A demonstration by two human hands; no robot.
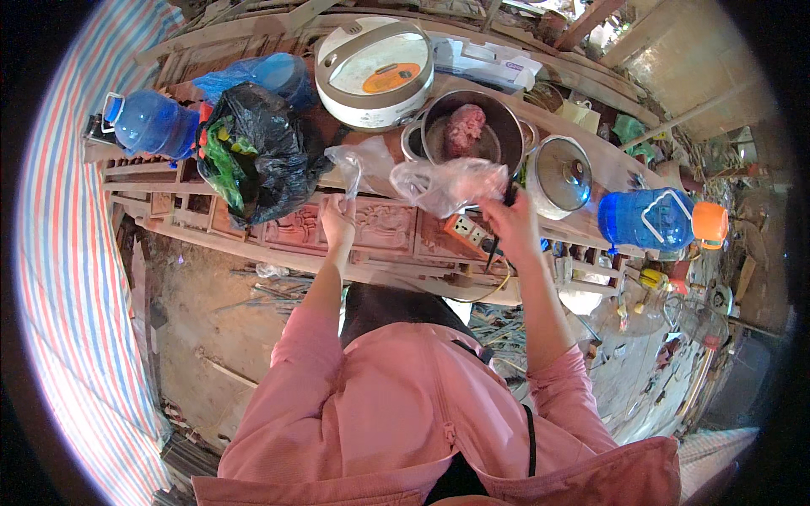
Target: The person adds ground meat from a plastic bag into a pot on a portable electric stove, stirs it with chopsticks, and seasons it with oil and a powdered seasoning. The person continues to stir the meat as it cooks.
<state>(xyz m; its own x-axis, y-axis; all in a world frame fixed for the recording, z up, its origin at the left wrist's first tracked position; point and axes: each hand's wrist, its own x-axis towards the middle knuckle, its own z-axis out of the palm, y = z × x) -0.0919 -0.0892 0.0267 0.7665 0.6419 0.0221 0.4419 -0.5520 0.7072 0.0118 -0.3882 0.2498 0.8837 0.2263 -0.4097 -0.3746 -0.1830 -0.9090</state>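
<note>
Pinching clear plastic [447, 181], both narrow: left grip [337, 218], right grip [506, 221]; ahead of right grip sits steel pot [506, 135] containing pink meat [465, 128].

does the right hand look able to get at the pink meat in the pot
Probably yes: the pot is uncovered and the right hand is near, though the clear plastic bag it holds is across the near side.

Print is noted at two spots on the far side of the tabletop [620, 179]. An orange oval label [392, 78] is borne on top of the white-and-beige cooker [359, 72]; its characters are too small to be read. Purple lettering [513, 65] is seen on the white carton [477, 63] to its right.
</note>
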